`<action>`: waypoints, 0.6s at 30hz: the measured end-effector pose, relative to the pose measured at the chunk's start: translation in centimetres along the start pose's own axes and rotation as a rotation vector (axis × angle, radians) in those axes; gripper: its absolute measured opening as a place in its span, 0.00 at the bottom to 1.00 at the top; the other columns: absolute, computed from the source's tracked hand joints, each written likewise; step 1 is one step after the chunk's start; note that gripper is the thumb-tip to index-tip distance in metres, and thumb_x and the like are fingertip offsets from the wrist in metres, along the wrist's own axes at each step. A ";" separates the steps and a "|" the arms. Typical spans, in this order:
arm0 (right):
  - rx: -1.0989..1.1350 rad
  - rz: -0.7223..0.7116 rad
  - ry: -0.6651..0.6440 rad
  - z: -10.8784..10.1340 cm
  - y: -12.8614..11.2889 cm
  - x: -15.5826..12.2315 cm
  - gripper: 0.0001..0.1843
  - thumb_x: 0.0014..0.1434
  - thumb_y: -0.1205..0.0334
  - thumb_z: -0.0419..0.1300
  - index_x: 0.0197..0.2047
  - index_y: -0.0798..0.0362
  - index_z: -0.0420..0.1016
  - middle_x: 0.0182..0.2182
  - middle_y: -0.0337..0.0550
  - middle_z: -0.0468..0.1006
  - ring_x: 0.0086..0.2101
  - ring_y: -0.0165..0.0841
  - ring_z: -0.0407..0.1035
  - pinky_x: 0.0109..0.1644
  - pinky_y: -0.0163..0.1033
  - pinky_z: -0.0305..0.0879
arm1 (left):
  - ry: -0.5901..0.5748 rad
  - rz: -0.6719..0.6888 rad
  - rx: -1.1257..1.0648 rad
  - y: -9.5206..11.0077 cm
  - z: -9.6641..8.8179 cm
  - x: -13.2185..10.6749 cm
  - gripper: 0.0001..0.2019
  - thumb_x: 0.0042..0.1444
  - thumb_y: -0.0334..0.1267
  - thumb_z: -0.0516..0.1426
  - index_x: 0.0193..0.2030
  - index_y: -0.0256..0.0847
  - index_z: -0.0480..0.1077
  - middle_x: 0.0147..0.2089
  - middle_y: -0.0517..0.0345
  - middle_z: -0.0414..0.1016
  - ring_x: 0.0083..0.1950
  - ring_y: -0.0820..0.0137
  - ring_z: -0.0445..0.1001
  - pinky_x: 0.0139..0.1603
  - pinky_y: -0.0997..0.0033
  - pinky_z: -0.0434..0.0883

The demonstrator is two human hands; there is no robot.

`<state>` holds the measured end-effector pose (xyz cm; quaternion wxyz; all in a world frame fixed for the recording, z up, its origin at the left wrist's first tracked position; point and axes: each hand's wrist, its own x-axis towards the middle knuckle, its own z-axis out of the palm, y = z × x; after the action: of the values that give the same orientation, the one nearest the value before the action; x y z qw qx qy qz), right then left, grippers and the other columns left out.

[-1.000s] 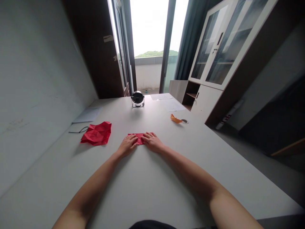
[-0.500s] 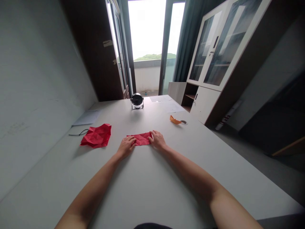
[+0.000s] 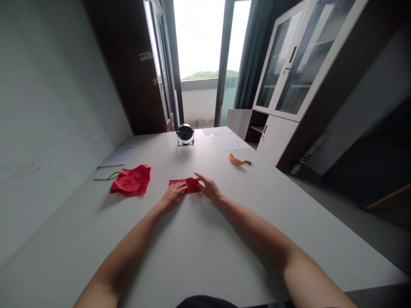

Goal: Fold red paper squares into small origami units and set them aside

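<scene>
A folded strip of red paper [image 3: 192, 185] lies on the white table in front of me, its creased right end folded over toward the left. My left hand [image 3: 173, 194] rests on the left part of the strip with its fingers laid flat, covering some of it. At the right end is my right hand [image 3: 208, 188], its index finger stretched out and its thumb apart, close to the paper's edge. Whether the right fingertips touch the strip is hard to make out. To the left, a larger creased sheet of red paper [image 3: 131, 181] lies partly unfolded.
Right of my hands sit an orange folded paper piece [image 3: 236, 160] and a roll of tape [image 3: 248, 163]. A round black and silver device [image 3: 185, 134] stands at the back. A black cord [image 3: 111, 176] touches the red sheet. White papers [image 3: 118, 156] lie by the wall.
The strip's right end has been folded over leftward, so the strip looks shorter. My right hand has moved slightly left and its index finger has straightened. My left hand stays on the paper.
</scene>
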<state>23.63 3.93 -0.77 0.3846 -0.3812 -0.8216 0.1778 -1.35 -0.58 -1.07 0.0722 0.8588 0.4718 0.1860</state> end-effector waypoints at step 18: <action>-0.153 -0.179 -0.161 -0.3 -0.6 0.1 0.08 0.61 0.71 0.60 0.35 0.51 0.80 0.34 0.43 0.81 0.37 0.32 0.71 0.45 0.36 0.66 | 0.005 -0.034 0.024 0.6 -0.6 -0.1 0.22 0.64 0.41 0.54 0.64 0.49 0.67 0.70 0.51 0.62 0.70 0.58 0.60 0.70 0.50 0.58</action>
<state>23.55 3.61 -0.22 0.3015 -0.3189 -0.8918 0.1096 -1.16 -1.05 -0.36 0.0639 0.8511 0.4885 0.1813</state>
